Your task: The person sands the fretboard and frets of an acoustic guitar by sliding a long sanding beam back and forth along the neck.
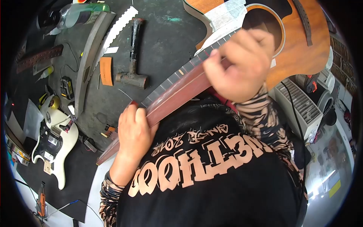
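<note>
A long reddish-brown bar (180,94) lies lengthwise over the neck of an acoustic guitar (302,30), covering part of the fretboard (172,80). My left hand (135,126) is closed around the bar toward its left part, thumb on the near side. Curled over its right part, near the soundhole, is my right hand (242,62), slightly blurred; its palm side is hidden. Light masking tape (227,17) covers the guitar's top beside the fretboard. The bar's right end is hidden behind my right hand.
A hammer (133,56), a curved metal beam (87,64), a notched white straightedge (117,32) and a small orange-brown block (106,71) lie on the dark bench. A white electric guitar body (62,145) is at left. At right stands a grey-white slotted unit (298,108) with a black cable.
</note>
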`<state>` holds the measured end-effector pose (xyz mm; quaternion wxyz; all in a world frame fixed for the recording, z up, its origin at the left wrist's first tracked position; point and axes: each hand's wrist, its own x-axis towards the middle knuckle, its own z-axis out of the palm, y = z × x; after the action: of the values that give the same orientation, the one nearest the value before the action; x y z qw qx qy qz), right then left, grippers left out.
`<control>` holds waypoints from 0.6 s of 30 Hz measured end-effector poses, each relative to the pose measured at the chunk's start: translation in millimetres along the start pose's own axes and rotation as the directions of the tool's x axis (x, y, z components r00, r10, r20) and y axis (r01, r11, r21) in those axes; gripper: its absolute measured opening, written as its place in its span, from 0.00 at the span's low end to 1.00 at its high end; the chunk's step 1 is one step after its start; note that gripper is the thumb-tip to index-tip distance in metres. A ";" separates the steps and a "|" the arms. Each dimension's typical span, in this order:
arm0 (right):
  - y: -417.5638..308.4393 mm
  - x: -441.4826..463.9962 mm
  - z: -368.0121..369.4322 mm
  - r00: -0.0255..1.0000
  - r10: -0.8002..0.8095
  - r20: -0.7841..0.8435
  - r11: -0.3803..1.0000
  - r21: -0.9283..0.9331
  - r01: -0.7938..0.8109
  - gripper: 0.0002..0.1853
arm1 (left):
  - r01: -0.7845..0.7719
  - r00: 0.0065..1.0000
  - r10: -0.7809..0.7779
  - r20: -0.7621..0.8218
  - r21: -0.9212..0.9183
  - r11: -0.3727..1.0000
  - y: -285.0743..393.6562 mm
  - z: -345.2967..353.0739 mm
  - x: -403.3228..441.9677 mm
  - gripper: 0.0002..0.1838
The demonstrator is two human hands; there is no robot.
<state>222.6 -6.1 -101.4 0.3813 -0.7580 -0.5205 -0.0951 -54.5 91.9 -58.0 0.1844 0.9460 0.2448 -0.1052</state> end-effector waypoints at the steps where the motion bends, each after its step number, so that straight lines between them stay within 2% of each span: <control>1: -4.1 -0.9 -1.7 1.000 -0.007 0.008 1.000 0.006 0.007 0.10 | 0.025 0.999 -0.024 0.044 -0.007 1.000 -3.6 0.0 -6.7 0.21; 4: 1.7 0.3 -7.0 1.000 0.027 0.015 0.999 0.020 -0.027 0.09 | -0.033 0.999 0.033 0.004 0.008 0.999 1.6 1.1 3.4 0.23; 6: 36.4 5.6 -26.2 0.996 0.002 0.090 0.998 -0.059 0.004 0.08 | -0.042 0.998 0.044 0.051 -0.055 0.998 22.9 -2.4 33.9 0.25; 8: 76.3 18.3 -50.0 0.994 0.001 0.109 0.993 -0.120 0.012 0.07 | -0.064 0.998 0.066 0.018 -0.094 0.994 54.8 -4.3 73.7 0.25; 9: 101.0 23.2 -61.1 0.991 -0.044 0.126 0.987 -0.145 0.062 0.07 | -0.093 0.996 0.091 -0.024 -0.122 0.988 68.5 -7.1 93.2 0.24; 11: 127.3 27.5 -72.8 0.984 -0.095 0.151 0.978 -0.170 0.121 0.07 | -0.094 0.996 0.094 -0.009 -0.129 0.987 83.4 -7.9 117.3 0.24; 13: 130.9 28.9 -77.2 0.988 0.005 0.156 0.973 -0.229 0.032 0.06 | -0.088 0.996 0.087 -0.014 -0.126 0.988 85.8 -7.1 118.0 0.24; 14: 128.1 29.2 -74.9 0.988 -0.007 0.153 0.972 -0.231 0.043 0.06 | -0.093 0.995 0.089 -0.032 -0.122 0.988 82.2 -6.5 114.5 0.24; 16: 110.7 20.8 -67.4 0.986 -0.034 0.164 0.980 -0.189 0.065 0.05 | -0.092 0.995 0.086 -0.052 -0.133 0.987 72.6 -5.7 95.8 0.24; 18: 71.2 10.3 -51.9 0.990 0.011 0.139 0.994 -0.109 0.004 0.05 | -0.056 0.998 0.052 -0.033 -0.102 0.993 52.6 -3.3 66.4 0.24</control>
<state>301.5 -45.8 -94.0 0.3021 -0.7835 -0.5385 -0.0694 29.3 78.7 -58.6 0.2320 0.9430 0.2271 -0.0729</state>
